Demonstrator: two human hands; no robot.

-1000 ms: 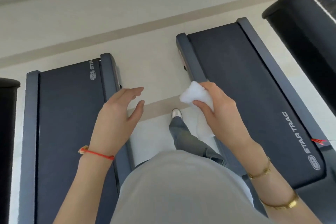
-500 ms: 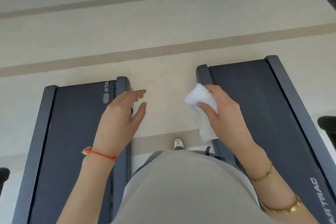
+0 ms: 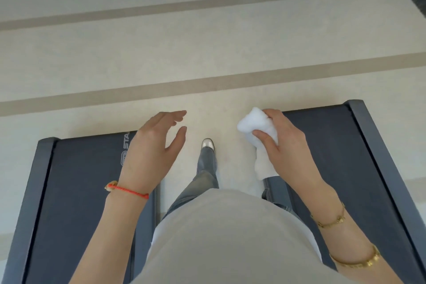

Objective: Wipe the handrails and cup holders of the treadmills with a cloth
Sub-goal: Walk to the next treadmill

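cloth (image 3: 254, 127) bunched in right hand (image 3: 284, 145), left hand (image 3: 151, 150) apart.

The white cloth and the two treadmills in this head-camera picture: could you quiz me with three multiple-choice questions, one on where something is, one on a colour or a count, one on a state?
1. Where is the white cloth?
A. In the right hand
B. On the floor
C. On the left treadmill's belt

2. What colour is the cord round the left wrist?
A. Blue
B. Red
C. Green

3. How is the left hand?
A. Gripping a bottle
B. Pressed flat on the floor
C. Open, holding nothing

Answers:
1 A: the right hand has its fingers and thumb curled round the cloth, above the inner edge of the right treadmill.
2 B: the red cord bracelet shows plainly on the wrist.
3 C: the left hand has relaxed, spread fingers above the inner edge of the left treadmill, with nothing in it.
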